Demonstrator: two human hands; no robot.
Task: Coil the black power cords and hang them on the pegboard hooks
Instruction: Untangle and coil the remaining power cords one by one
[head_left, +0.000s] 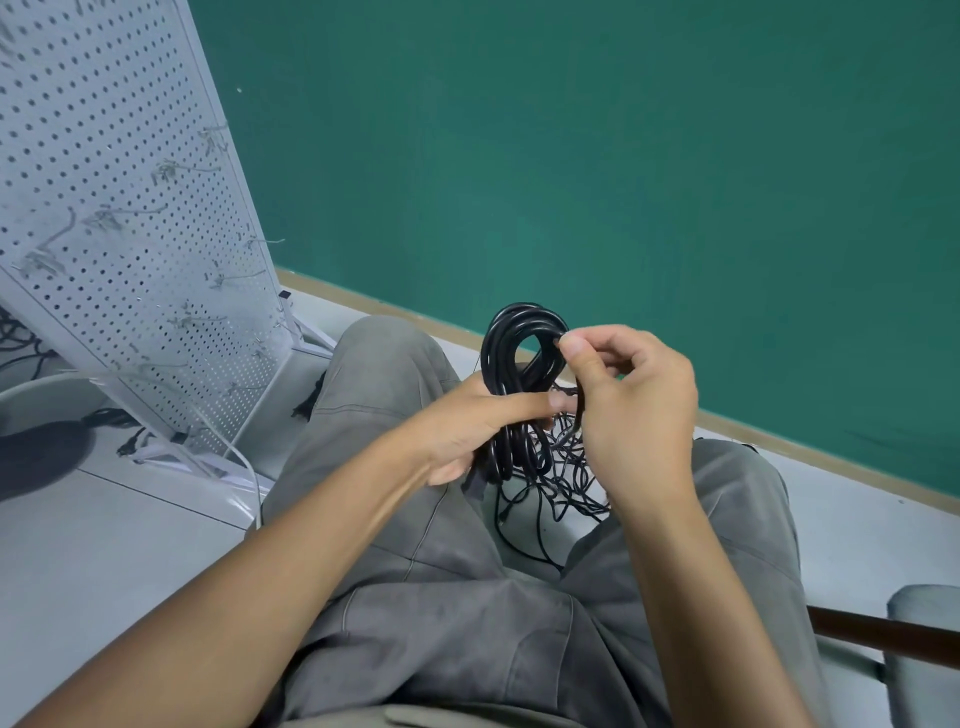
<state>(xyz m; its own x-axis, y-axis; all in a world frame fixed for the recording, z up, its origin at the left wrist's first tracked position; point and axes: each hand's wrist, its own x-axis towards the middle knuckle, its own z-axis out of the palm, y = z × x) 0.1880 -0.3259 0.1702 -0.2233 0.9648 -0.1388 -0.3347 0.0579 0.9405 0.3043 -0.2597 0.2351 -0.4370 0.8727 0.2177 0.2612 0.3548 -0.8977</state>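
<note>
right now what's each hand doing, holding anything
Left hand: closed around the middle of the coiled black cord.
Right hand: thumb and fingers pinching a strand of the same cord.

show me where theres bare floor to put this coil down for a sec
Bare grey floor lies right of the right knee, bordered by the wood baseboard and green wall. More lies left of the left thigh, in front of the pegboard foot. Crowded: between the knees, loose cords tangle under the coil held by left hand and right hand.
</note>
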